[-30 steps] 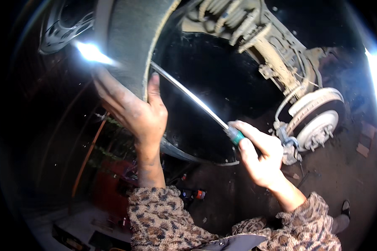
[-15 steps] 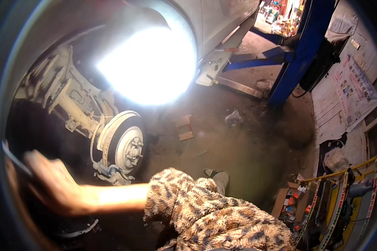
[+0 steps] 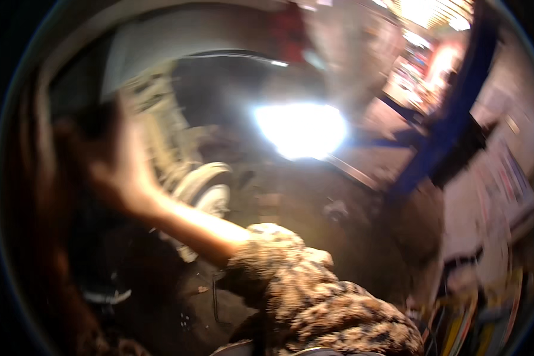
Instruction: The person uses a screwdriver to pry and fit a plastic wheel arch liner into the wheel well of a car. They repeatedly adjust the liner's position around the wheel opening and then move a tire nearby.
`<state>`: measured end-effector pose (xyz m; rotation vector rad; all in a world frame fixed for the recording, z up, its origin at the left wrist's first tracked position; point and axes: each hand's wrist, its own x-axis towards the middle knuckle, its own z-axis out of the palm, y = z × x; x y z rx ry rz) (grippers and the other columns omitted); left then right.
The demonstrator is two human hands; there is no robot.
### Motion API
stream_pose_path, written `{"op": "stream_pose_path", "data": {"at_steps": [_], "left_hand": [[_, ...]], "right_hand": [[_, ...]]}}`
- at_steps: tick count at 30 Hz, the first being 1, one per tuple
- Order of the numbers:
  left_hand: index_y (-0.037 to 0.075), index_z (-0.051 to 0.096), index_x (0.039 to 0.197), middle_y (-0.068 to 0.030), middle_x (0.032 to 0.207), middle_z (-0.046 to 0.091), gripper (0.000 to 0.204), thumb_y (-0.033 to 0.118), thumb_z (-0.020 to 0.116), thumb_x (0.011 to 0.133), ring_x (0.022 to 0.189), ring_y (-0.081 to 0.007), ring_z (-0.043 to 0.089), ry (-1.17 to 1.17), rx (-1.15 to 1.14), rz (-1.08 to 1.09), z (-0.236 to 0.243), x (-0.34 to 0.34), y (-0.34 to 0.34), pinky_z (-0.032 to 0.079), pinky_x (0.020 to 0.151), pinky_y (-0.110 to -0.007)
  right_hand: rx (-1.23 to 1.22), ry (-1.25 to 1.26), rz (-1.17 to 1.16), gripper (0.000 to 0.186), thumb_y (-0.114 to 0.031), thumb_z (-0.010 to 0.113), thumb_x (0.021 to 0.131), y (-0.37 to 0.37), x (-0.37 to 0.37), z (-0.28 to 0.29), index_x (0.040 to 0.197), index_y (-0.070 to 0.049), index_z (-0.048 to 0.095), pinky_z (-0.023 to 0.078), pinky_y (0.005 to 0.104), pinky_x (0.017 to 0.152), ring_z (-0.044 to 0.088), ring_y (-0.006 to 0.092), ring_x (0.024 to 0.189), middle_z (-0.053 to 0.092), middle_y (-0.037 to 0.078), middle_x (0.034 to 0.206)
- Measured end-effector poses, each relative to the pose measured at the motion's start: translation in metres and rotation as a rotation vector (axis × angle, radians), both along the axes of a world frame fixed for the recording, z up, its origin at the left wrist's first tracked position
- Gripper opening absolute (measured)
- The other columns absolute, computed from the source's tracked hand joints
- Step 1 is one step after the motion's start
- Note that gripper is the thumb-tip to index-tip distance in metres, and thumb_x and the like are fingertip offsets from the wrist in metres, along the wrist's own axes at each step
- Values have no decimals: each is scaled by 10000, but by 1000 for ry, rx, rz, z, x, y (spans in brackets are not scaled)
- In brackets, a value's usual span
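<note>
My right hand reaches across to the left, its forearm coming out of a fuzzy leopard-print sleeve. Motion smears its fingers, and a dark shape beside them is too blurred to name. At the far left edge my left forearm runs upward in shadow; the fingers of that hand are not discernible. Just beyond my right wrist is a bare wheel hub with its brake disc, partly covered by the forearm. Above the hub stands a dusty, pale suspension strut, under the car's wheel arch.
A glaring white light hides what lies behind it. To the right rises a blue lift post with its arm. A printed banner lies at the right, above yellow-edged racks. A crumpled clear bag rests on the floor.
My right hand has moved up and slightly right, and my left forearm has come into sight. The view has shifted; the hub sits further right, and the glare is smaller and further right.
</note>
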<state>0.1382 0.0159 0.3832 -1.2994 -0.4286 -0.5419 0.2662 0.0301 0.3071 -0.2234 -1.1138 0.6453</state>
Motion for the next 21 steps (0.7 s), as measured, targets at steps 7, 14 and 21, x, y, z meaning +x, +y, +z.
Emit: {"op": "stream_pose_path", "data": {"at_steps": [7,14,21], "left_hand": [[-77,558,1163,-220,1103,621,554,431,534,944,985,-324,634,-663,-138,238,-58,-25,-54,524,871,-391],[-83,402,1364,-317,1399,423,508,201,467,947,1283,-460,458,-475,-6,34,-70,-80,-13,376,1042,-606],[-59,434,1343,-297,1422,425,487,219,468,944,1299,-445,457,-532,17,-118,-78,-67,-4,367,1035,-623]], "right_hand": [[-26,28,-103,199,-217,694,926,-15,24,4,866,-40,623,355,183,476,497,39,541,575,-29,677],[-44,-67,-16,385,-259,793,845,-36,-70,-16,1053,-3,592,459,224,614,567,89,703,632,17,842],[-179,-60,-101,318,-284,739,886,-54,-87,-14,928,13,634,421,231,577,522,82,643,635,16,785]]}}
